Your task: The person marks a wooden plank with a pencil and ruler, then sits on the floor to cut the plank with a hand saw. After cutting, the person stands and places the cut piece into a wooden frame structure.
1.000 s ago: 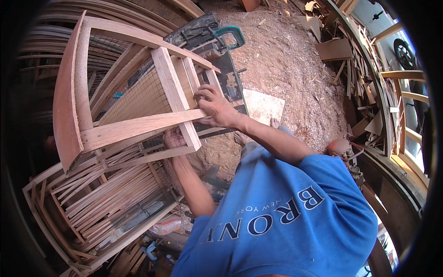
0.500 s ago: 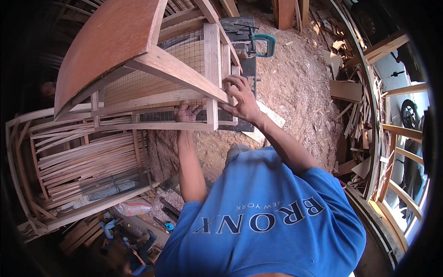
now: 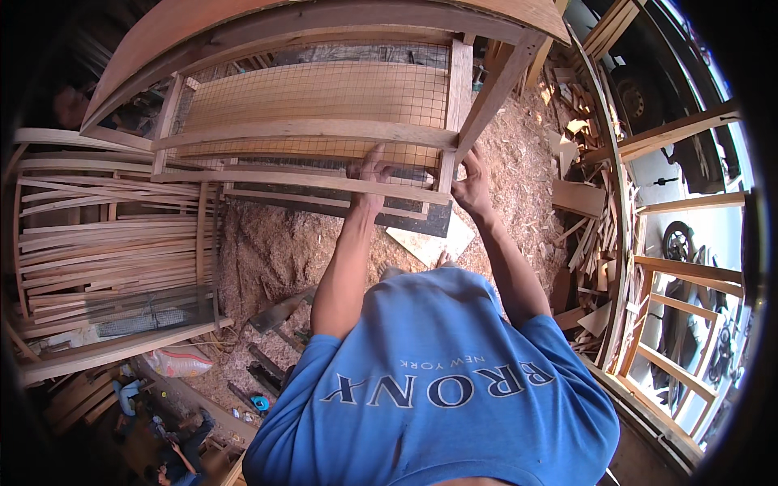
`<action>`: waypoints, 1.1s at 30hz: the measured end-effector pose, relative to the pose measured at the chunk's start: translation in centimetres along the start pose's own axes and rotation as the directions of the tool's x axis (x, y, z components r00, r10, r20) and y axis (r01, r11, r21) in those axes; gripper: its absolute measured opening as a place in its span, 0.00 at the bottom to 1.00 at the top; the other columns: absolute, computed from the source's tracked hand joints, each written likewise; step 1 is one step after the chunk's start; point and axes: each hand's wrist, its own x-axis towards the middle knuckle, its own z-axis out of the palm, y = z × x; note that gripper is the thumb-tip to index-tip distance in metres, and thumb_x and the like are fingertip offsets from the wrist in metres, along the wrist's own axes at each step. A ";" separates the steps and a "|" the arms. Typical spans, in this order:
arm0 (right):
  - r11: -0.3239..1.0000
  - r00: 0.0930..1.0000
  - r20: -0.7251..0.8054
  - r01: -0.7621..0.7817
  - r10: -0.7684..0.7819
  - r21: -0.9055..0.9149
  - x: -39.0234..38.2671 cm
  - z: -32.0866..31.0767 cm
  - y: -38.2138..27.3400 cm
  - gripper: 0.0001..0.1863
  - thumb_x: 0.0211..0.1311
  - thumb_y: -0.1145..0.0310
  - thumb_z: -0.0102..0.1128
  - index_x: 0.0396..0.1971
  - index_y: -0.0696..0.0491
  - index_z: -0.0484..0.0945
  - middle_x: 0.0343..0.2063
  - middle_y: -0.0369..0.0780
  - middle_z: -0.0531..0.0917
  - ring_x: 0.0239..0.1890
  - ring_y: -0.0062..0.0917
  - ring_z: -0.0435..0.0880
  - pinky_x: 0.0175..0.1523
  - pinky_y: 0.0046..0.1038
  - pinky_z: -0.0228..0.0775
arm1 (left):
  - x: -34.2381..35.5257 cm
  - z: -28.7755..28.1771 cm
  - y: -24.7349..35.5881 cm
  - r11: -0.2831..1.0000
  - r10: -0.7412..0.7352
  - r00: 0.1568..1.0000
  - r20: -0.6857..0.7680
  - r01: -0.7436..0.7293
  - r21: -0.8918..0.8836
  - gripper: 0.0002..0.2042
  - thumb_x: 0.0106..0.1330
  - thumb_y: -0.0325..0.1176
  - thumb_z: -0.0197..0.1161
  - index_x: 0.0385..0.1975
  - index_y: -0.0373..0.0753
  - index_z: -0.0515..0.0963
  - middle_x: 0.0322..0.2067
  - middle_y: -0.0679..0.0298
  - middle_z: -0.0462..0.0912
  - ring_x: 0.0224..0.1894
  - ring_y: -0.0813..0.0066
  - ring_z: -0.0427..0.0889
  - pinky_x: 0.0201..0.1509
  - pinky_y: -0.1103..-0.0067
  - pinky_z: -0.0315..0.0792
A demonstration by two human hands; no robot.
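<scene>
A wooden cage frame [image 3: 304, 130] with wire mesh [image 3: 324, 89] sides and a sloping plywood panel [image 3: 267, 18] on top stands raised in front of me. My left hand [image 3: 370, 176] reaches under its near side, the fingers curled up behind the lower rail [image 3: 284, 183]. At the right-hand corner, my right hand [image 3: 472, 185] grips the upright post [image 3: 447, 166], with part of the fingers hidden behind the wood. Beneath the cage shows a dark bench top [image 3: 405, 220].
Long wooden strips [image 3: 113, 235] lie stacked in a frame at left. Wood shavings [image 3: 284, 243] cover the floor around a pale board [image 3: 433, 243]. Offcuts [image 3: 592, 219] pile up at right beside a timber lattice [image 3: 681, 275]. Another person [image 3: 174, 454] sits at lower left.
The cage has turned, so its long mesh side now faces me and its corner sits farther right. Both hands keep to it, the left one farther right. The green clamp has left sight.
</scene>
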 end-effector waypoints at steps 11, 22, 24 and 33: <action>0.962 0.977 0.012 -0.212 0.214 0.172 -0.8 0.6 -2.7 0.24 0.51 0.73 0.72 0.50 0.60 0.76 0.53 0.45 0.75 0.55 0.29 0.77 0.58 0.33 0.75 | 0.6 -0.2 -0.7 0.980 -0.185 0.983 -0.019 0.183 -0.073 0.20 0.57 0.36 0.71 0.49 0.41 0.75 0.48 0.65 0.78 0.49 0.71 0.77 0.48 0.73 0.77; 0.979 0.979 0.020 -0.202 0.202 0.034 -0.9 0.4 -3.0 0.22 0.48 0.72 0.74 0.45 0.58 0.78 0.41 0.42 0.83 0.45 0.26 0.83 0.54 0.30 0.75 | -1.4 2.4 -0.5 0.988 -0.127 0.991 0.047 0.130 -0.080 0.24 0.58 0.33 0.70 0.53 0.40 0.69 0.55 0.59 0.71 0.56 0.63 0.73 0.54 0.60 0.79; 0.981 0.981 0.001 -0.194 0.195 -0.023 -0.9 0.5 -2.9 0.22 0.48 0.71 0.74 0.44 0.57 0.78 0.39 0.41 0.84 0.43 0.25 0.83 0.52 0.29 0.75 | -1.8 2.9 -0.5 0.987 -0.121 0.991 0.062 0.127 -0.094 0.24 0.58 0.32 0.69 0.53 0.39 0.68 0.55 0.58 0.71 0.56 0.61 0.74 0.53 0.59 0.80; 0.940 0.939 -0.032 -0.340 0.341 0.036 -1.3 1.3 -2.1 0.22 0.49 0.68 0.76 0.45 0.55 0.78 0.41 0.39 0.82 0.45 0.24 0.82 0.53 0.32 0.77 | -1.5 2.9 -1.0 0.992 -0.112 0.990 0.085 0.117 -0.056 0.21 0.58 0.36 0.70 0.49 0.38 0.72 0.49 0.58 0.74 0.49 0.64 0.79 0.48 0.65 0.84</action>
